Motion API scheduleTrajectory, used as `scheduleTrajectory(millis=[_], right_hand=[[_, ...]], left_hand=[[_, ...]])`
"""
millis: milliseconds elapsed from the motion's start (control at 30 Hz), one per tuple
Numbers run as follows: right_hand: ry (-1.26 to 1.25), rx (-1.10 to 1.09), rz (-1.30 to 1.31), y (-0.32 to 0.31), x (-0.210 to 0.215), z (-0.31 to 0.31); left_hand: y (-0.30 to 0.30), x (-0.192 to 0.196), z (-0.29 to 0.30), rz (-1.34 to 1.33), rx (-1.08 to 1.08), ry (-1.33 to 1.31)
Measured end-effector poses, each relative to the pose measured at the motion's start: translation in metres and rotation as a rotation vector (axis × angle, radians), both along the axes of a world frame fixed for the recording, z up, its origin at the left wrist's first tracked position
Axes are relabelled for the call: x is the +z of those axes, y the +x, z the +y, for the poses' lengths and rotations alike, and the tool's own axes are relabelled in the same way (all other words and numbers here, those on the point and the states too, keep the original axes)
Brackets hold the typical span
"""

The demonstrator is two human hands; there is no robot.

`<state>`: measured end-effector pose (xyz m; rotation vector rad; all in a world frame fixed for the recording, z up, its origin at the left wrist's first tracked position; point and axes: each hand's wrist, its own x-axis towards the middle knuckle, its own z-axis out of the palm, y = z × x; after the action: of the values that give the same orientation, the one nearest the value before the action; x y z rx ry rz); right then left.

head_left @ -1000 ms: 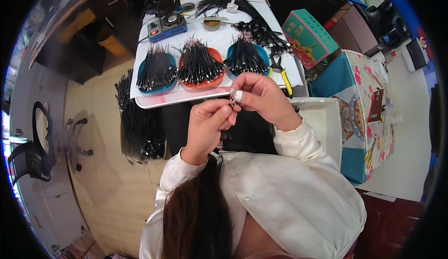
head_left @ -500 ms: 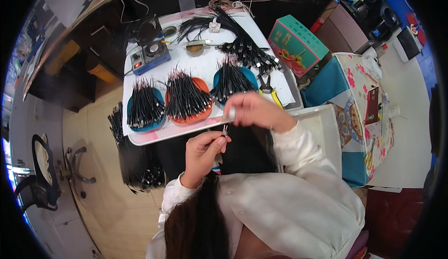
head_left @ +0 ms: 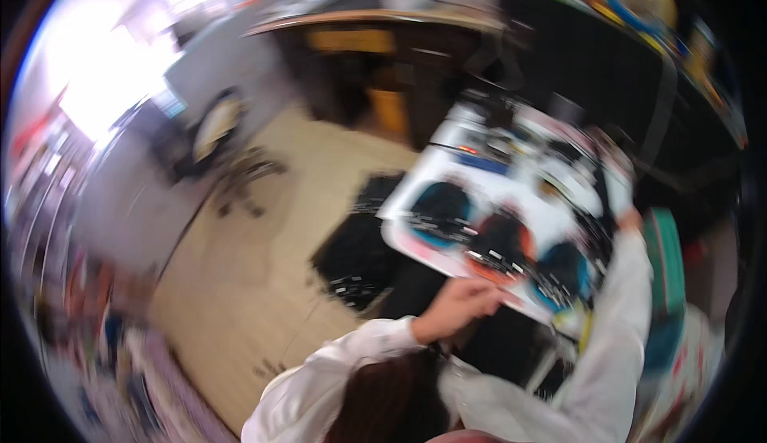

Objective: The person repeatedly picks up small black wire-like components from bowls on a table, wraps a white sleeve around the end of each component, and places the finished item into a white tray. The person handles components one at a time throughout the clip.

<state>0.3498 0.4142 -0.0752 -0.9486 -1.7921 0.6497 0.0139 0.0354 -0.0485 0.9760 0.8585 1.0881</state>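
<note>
My left hand [head_left: 463, 309] is closed in front of the white tabletop's near edge, fingertips together. Blur hides what lies between its fingers. My right arm [head_left: 631, 275] stretches across the table's right side. At the far end, my right hand [head_left: 617, 173] is smeared by motion, beside the black cables at the back, and its fingers do not show. Bunches of black cables [head_left: 439, 210] with shiny ends lie in the left blue tray [head_left: 435, 242], the orange tray [head_left: 527, 240] and the right blue tray [head_left: 590, 285].
A blue bench device [head_left: 482, 163] with a red light stands at the table's back left. More black cables [head_left: 359, 251] hang beyond the left edge. Yellow-handled pliers [head_left: 586, 329] lie near my right sleeve. A green box [head_left: 667, 255] stands at right; an office chair [head_left: 244, 175] is far left.
The view has swung left and blurred. My right hand has gone from beside my left hand to the far side of the table. My left hand stays near the front edge.
</note>
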Motion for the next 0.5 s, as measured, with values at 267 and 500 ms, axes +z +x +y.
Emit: scheduleTrajectory(millis=[267,500], right_hand=[[-0.593,-0.412,-0.502,0.168,-0.068,0.044],[-0.371,-0.355,-0.046,0.146,0.092,-0.020]], left_hand=[[-0.016,-0.001,-0.013,-0.268,0.060,0.053],[-0.021,0.002,-0.028,-0.337,0.103,0.106]])
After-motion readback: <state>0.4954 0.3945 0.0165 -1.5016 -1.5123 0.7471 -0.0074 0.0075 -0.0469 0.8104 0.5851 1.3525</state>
